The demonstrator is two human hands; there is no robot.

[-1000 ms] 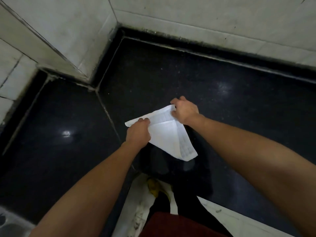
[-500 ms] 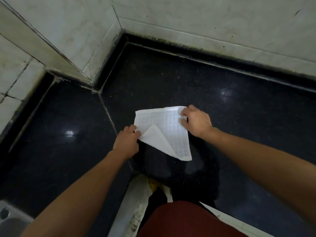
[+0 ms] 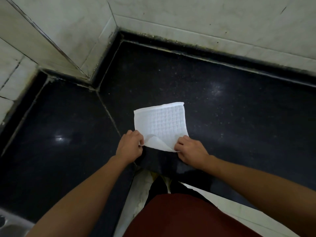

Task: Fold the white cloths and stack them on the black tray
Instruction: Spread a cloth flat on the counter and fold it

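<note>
A white cloth (image 3: 164, 122) with a woven grid pattern lies spread on the black stone counter (image 3: 222, 117) in the middle of the view. Its near edge curls up off the counter. My left hand (image 3: 130, 147) pinches the near left corner of the cloth. My right hand (image 3: 191, 151) pinches the near right corner. No black tray is in view.
Pale tiled walls (image 3: 188, 17) close the counter at the back and left, forming a corner. A seam (image 3: 109, 113) runs through the counter left of the cloth. A metal sink edge (image 3: 10, 224) shows at the bottom left. My red garment (image 3: 179, 218) fills the bottom centre.
The cloth went from held up as a triangle to lying spread on the counter. My right hand moved from the far right corner to the near right corner; my left stays at the near left.
</note>
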